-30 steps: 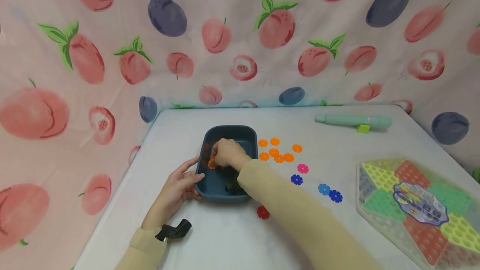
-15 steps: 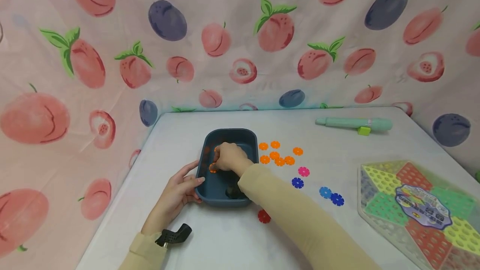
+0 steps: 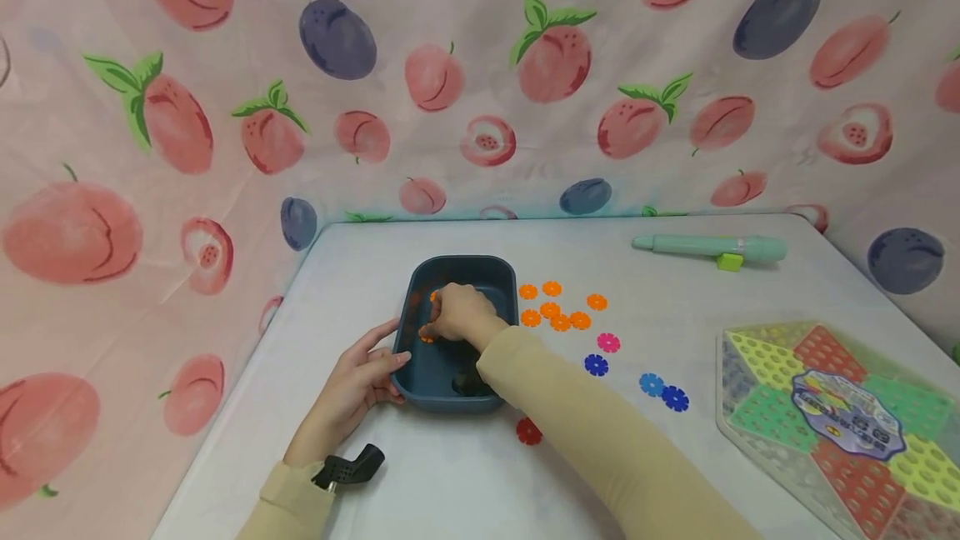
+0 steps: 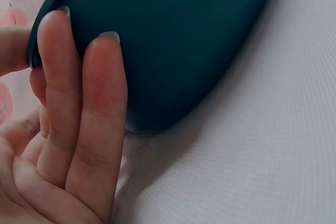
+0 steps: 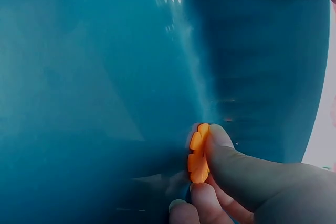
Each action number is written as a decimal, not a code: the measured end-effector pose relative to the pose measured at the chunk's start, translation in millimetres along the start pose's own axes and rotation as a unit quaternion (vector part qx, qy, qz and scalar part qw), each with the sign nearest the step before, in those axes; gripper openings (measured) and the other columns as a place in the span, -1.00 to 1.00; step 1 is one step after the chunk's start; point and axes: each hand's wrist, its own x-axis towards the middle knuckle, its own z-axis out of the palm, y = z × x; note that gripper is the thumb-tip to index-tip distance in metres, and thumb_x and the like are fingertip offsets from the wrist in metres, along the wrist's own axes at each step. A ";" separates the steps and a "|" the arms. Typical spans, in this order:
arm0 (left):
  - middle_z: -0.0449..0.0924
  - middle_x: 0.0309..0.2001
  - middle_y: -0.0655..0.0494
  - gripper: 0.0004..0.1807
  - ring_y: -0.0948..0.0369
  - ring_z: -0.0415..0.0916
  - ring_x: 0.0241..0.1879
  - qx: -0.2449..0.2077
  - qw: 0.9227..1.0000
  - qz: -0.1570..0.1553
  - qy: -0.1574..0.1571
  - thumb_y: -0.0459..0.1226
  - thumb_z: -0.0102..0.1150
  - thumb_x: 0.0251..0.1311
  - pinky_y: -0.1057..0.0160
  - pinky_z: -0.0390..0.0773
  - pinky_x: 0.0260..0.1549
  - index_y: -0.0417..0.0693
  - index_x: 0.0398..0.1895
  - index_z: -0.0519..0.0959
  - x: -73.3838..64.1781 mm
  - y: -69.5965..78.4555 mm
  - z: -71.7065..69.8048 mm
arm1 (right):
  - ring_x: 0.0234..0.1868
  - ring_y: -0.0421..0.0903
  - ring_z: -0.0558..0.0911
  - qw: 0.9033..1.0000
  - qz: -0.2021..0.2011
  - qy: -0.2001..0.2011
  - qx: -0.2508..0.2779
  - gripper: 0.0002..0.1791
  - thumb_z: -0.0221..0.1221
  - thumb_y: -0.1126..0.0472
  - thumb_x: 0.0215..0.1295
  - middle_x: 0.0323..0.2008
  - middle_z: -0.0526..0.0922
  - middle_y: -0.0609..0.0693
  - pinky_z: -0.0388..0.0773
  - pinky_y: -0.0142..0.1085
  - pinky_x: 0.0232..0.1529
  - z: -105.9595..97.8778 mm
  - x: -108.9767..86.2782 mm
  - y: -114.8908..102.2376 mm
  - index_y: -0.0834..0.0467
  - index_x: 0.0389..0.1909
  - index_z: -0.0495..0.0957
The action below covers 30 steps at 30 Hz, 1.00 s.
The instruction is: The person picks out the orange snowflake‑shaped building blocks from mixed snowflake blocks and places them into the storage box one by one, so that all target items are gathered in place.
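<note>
A dark blue-green plastic bin (image 3: 450,401) sits on the white table. My left hand (image 3: 360,382) grips its left side, thumb over the rim and the other fingers along the outer wall (image 4: 173,40). Inside the bin, my right hand (image 3: 461,312) pinches an orange notched plastic disc (image 5: 198,153) between thumb and fingers, close over the floor. In the head view, orange shows at two spots by the right fingers: an edge (image 3: 434,296) behind them and a disc (image 3: 427,338) below, partly covered by the thumb.
Several orange discs (image 3: 550,310) lie right of the bin. Pink (image 3: 608,343), dark blue (image 3: 596,365), light blue (image 3: 651,384) and red (image 3: 528,432) discs lie nearer. A hexagonal patterned box (image 3: 832,415) stands at right, a mint-green stick-like object (image 3: 712,247) at the back.
The right hand stays in the bin with small finger movement; an orange edge has come into sight behind its fingers, and the thumb covers more of the lower disc. The left hand keeps its grip.
</note>
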 end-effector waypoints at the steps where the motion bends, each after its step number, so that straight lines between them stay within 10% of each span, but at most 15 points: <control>1: 0.55 -0.38 0.00 -0.24 0.22 0.59 -0.59 0.001 1.000 0.000 0.001 -0.35 0.24 0.38 0.15 0.71 -0.44 -0.04 0.59 0.18 0.2 0.5 0.1 | -0.38 -0.09 0.58 1.000 0.000 0.001 0.002 -0.68 0.47 -0.18 0.16 -0.44 0.62 -0.13 0.53 -0.24 -0.35 -0.2 0.0 0.0 -0.05 -0.40 0.65; 30: 0.60 -0.35 -0.01 -0.26 0.21 0.60 -0.58 0.005 1.000 -0.014 0.009 -0.32 0.25 0.38 0.14 0.71 -0.41 0.03 0.58 0.21 -1.7 2.1 1.4 | -0.37 -0.08 0.64 0.981 -0.110 0.024 0.157 -0.71 0.33 -0.16 0.34 -0.36 0.69 -0.08 0.59 -0.23 -0.30 -55.9 -33.6 14.0 -0.02 -0.24 0.67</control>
